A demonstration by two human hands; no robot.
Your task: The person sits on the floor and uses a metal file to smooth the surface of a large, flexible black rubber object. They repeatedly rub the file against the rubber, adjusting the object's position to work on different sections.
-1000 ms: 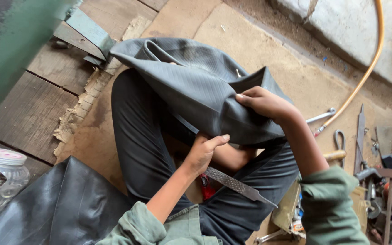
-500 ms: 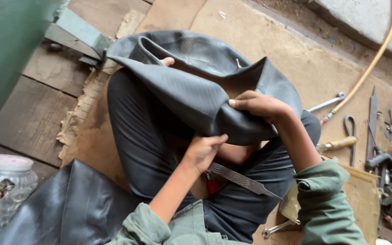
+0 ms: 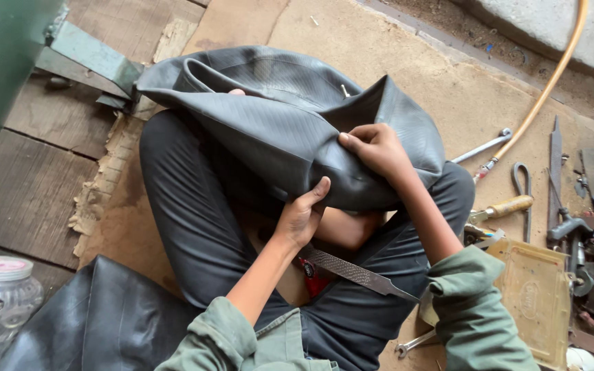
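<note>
Black rubber, the limp folded inner tube (image 3: pixel 276 130), is draped over your knees; your right hand (image 3: pixel 374 148) pinches its upper fold, your left hand (image 3: pixel 302 216) grips the lower edge, and a long grey metal rasp (image 3: pixel 352 271) rests on your lap.

There is just the one view, from a camera on the person's head, looking steeply down over the chest onto the crossed legs and the floor (image 3: pixel 407 75). It sits close: the green sleeves fill the bottom edge, the lap lies at centre, and the floor runs off towards the top and right edges.
</note>
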